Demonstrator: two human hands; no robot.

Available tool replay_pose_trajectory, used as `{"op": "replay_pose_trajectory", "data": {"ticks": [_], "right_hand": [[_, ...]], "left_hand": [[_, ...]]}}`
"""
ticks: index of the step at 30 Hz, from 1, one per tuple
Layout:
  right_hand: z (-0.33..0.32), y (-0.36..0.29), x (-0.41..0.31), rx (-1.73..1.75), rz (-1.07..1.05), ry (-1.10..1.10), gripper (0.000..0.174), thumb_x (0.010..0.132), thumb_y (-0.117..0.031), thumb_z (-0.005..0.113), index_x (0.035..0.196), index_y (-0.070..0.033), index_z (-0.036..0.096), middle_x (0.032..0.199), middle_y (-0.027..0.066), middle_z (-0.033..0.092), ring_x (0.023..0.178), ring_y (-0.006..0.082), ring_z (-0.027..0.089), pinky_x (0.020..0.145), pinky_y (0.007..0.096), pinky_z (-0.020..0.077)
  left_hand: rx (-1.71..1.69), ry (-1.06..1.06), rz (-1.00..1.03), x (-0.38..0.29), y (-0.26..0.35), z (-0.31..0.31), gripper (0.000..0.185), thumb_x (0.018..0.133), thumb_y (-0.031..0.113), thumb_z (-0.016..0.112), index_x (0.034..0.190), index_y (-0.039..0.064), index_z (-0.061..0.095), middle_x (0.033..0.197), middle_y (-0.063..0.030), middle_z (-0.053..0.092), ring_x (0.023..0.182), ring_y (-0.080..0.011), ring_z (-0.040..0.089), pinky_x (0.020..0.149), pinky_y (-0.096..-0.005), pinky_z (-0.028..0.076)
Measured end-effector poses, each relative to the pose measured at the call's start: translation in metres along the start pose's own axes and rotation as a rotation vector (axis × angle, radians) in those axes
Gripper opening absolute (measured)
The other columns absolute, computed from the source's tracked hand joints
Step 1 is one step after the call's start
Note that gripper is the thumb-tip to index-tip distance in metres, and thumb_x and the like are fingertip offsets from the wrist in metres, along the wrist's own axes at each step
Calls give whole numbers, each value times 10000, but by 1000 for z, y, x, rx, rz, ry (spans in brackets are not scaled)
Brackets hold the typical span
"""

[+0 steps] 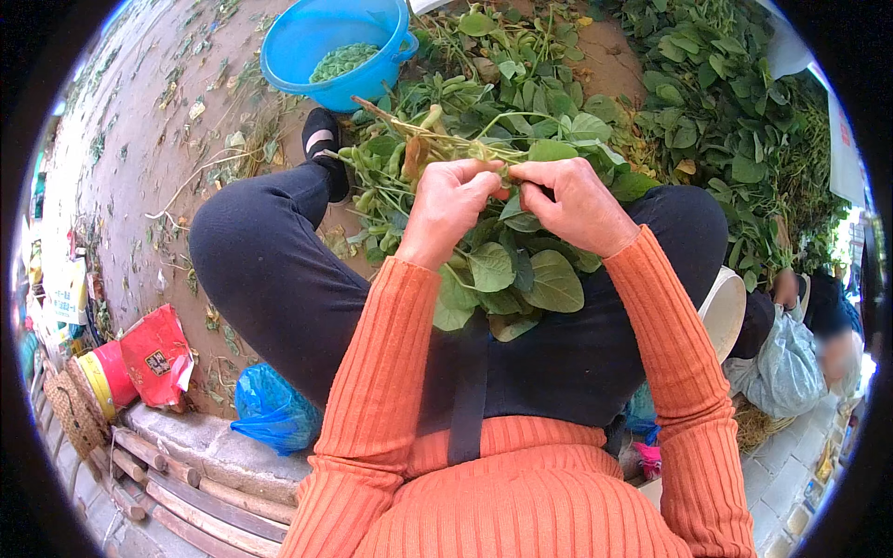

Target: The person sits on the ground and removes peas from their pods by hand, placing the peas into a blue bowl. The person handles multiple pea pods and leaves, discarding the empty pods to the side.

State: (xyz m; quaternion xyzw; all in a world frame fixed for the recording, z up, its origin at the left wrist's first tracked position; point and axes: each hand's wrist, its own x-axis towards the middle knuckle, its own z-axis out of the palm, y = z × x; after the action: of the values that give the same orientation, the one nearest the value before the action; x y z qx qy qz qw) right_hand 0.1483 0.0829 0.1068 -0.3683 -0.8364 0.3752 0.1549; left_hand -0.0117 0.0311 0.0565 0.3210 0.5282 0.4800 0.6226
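Both hands meet over a bundle of leafy bean plants, likely soybean, lying across my lap and between my knees. My left hand pinches at the stems with thumb and forefinger. Close beside it, my right hand pinches the same spot, its fingertips almost touching the left ones. What exactly sits between the fingertips is too small to tell. Pale cut stems stick out beyond the left hand, with green pods hanging from them. A blue plastic basin holding picked green pods stands ahead on the left.
A large heap of bean plants lies at the right. Another person sits there beside a pale plastic bag. A blue plastic bag, a red bag and wooden poles lie left. Leaves litter the ground.
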Motion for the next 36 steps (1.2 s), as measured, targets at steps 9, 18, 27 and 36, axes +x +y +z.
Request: {"op": "replay_pose_trajectory", "data": {"ticks": [9, 18, 27, 36], "right_hand": [[43, 28, 22, -235, 128, 264, 215, 780, -160, 582, 806, 52, 599, 744, 253, 598, 729, 406, 599, 677, 452, 476], [80, 73, 64, 158, 154, 496, 269, 752, -271, 650, 858, -24, 657, 752, 195, 637, 704, 358, 620, 636, 417, 493], [25, 69, 63, -281, 264, 321, 215, 787, -247, 642, 874, -53, 671, 845, 178, 649, 795, 352, 618, 708, 428, 481], [18, 86, 57, -357, 378, 146, 212, 819, -223, 620, 964, -70, 640, 896, 178, 651, 886, 352, 609, 776, 423, 471]], "left_hand": [[-250, 54, -97, 21, 19, -21, 232, 884, 128, 509, 1019, -13, 634, 745, 4, 551, 502, -8, 356, 387, -151, 221], [-442, -17, -52, 24, 20, -13, 301, 840, 48, 482, 1109, -73, 542, 894, -65, 599, 549, -25, 374, 405, -155, 264], [-294, -216, -96, 11, 6, -4, 286, 875, 68, 572, 1149, -13, 576, 928, -51, 663, 569, 3, 426, 418, -125, 306], [-170, -159, -222, 17, -20, 14, 283, 884, 93, 572, 1144, -17, 577, 908, -26, 663, 562, -5, 403, 429, -135, 309]]}}
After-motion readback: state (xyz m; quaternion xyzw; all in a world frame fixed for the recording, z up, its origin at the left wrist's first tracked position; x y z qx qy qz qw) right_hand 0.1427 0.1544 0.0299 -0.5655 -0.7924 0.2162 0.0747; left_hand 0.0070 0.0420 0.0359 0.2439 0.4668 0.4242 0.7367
